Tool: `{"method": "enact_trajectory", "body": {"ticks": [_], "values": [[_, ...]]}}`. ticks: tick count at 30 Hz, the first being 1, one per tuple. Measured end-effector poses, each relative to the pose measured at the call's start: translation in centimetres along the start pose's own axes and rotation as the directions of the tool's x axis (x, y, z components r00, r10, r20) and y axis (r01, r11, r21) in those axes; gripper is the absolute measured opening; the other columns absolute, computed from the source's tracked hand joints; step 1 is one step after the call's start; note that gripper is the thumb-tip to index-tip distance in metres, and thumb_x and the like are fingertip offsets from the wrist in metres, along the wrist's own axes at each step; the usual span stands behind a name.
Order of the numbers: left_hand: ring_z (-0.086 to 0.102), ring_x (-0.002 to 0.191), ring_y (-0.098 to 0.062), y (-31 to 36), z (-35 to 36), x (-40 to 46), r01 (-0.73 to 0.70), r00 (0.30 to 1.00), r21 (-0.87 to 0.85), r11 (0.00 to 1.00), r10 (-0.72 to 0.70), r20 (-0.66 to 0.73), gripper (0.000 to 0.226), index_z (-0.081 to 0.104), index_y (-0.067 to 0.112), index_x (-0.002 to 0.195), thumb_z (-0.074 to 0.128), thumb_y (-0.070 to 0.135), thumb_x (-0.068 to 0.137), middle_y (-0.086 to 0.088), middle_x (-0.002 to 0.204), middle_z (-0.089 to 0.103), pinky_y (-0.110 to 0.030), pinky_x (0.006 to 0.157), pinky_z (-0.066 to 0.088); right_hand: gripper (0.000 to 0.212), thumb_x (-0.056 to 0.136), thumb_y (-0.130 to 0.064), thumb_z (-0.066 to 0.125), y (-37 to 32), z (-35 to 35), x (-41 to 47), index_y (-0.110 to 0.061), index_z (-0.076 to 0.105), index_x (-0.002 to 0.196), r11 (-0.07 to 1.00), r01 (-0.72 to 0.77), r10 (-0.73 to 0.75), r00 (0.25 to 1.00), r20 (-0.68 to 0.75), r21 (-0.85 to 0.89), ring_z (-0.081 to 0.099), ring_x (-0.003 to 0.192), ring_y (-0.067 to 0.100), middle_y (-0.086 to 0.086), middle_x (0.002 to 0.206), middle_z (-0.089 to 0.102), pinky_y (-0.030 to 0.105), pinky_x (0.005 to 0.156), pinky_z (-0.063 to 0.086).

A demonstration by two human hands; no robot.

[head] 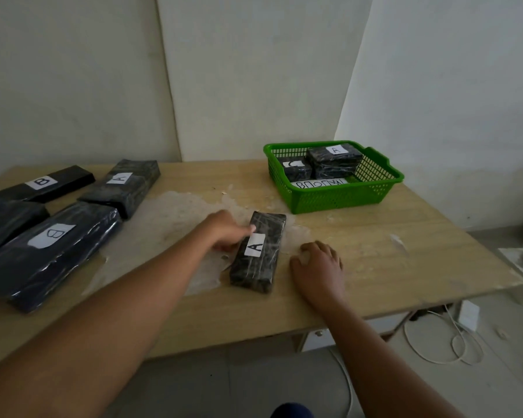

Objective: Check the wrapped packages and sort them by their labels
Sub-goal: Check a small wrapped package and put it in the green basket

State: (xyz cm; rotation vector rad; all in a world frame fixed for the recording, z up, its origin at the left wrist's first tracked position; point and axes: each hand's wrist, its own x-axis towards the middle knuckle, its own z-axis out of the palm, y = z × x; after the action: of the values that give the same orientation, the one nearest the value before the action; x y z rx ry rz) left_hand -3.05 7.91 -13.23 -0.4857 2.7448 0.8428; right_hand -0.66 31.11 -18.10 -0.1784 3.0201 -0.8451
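Two hands: my left hand (227, 233) pinches the black film-wrapped A-labelled package (258, 251); right hand (317, 267) rests loosely curled on the counter (375, 254), holding nothing. Slick film risks slippage.

Bare worktop (360, 242) lies open between the green basket (344, 197) at the back right and the near edge, and a wide strip runs free along the back wall. The left side is crowded by four black wrapped packages (52, 248) lying close together, with only narrow gaps between them. A smaller wrapped package (258, 251) marked A blocks the middle, the left hand (227, 230) touching its left side and the right hand (317, 267) resting just right of it.
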Motion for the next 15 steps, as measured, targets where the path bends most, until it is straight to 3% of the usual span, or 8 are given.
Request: {"method": "enact_trajectory", "body": {"ticks": [2, 3, 5, 7, 12, 15], "values": [[0.055, 0.065, -0.023, -0.2, 1.1, -1.5, -0.039, 0.999, -0.065, 0.997, 0.040, 0.006, 0.052, 0.059, 0.015, 0.076, 0.061, 0.063, 0.097, -0.008, 0.070, 0.053, -0.031, 0.061, 0.036, 0.044, 0.103, -0.043, 0.054, -1.1, 0.3, -0.7, -0.029, 0.062, 0.144, 1.000, 0.000, -0.001, 0.999, 0.032, 0.028, 0.034, 0.153, 0.030, 0.001, 0.159, 0.050, 0.051, 0.129, 0.024], [0.053, 0.068, -0.023, -0.2, 1.5, -2.0, -0.062, 0.998, -0.105, 0.993, 0.063, 0.004, 0.049, 0.059, 0.017, 0.075, 0.063, 0.062, 0.096, -0.006, 0.074, 0.054, -0.032, 0.062, 0.034, 0.041, 0.103, -0.042, 0.052, -1.8, 0.6, -1.0, -0.033, 0.065, 0.141, 0.999, 0.007, -0.009, 0.999, 0.047, 0.049, 0.038, 0.151, 0.031, 0.001, 0.156, 0.053, 0.053, 0.127, 0.026], [0.063, 0.085, -0.022, -0.2, 2.2, -2.8, -0.092, 0.996, -0.202, 0.975, 0.094, 0.003, 0.040, 0.074, 0.014, 0.100, 0.068, 0.054, 0.097, -0.002, 0.097, 0.069, -0.032, 0.072, 0.044, 0.035, 0.100, -0.036, 0.051, -2.8, 0.9, -1.5, -0.034, 0.073, 0.128, 0.990, 0.015, -0.023, 0.998, 0.062, 0.137, 0.053, 0.138, 0.029, 0.000, 0.141, 0.067, 0.053, 0.119, 0.038], [0.067, 0.097, -0.022, -0.4, 2.4, -3.7, -0.089, 0.996, -0.321, 0.943, 0.084, -0.030, 0.041, 0.070, 0.014, 0.121, 0.072, 0.046, 0.096, -0.002, 0.115, 0.071, -0.033, 0.080, 0.051, 0.033, 0.095, -0.033, 0.051, -3.4, 1.2, -2.2, -0.032, 0.078, 0.114, 0.976, 0.004, -0.017, 0.998, 0.056, 0.217, 0.062, 0.122, 0.026, -0.002, 0.124, 0.074, 0.051, 0.109, 0.049], [0.069, 0.091, -0.015, -0.9, 1.8, -5.9, -0.077, 0.996, -0.576, 0.813, 0.043, -0.073, 0.041, 0.060, 0.022, 0.125, 0.080, 0.032, 0.090, -0.002, 0.113, 0.070, -0.031, 0.072, 0.053, 0.027, 0.100, -0.024, 0.058, -3.8, 1.3, -3.4, -0.026, 0.078, 0.119, 0.941, -0.008, 0.009, 1.000, 0.000, 0.339, 0.061, 0.121, 0.024, 0.001, 0.129, 0.071, 0.043, 0.103, 0.052], [0.072, 0.084, -0.016, -1.0, 1.4, -7.5, -0.098, 0.995, -0.658, 0.746, 0.073, -0.065, 0.047, 0.055, 0.024, 0.130, 0.080, 0.022, 0.090, -0.002, 0.104, 0.071, -0.029, 0.065, 0.054, 0.021, 0.105, -0.022, 0.058, -4.0, 1.4, -4.0, -0.020, 0.076, 0.115, 0.888, -0.010, 0.028, 0.999, -0.032, 0.460, 0.065, 0.107, 0.016, 0.001, 0.120, 0.072, 0.026, 0.078, 0.049]]}}
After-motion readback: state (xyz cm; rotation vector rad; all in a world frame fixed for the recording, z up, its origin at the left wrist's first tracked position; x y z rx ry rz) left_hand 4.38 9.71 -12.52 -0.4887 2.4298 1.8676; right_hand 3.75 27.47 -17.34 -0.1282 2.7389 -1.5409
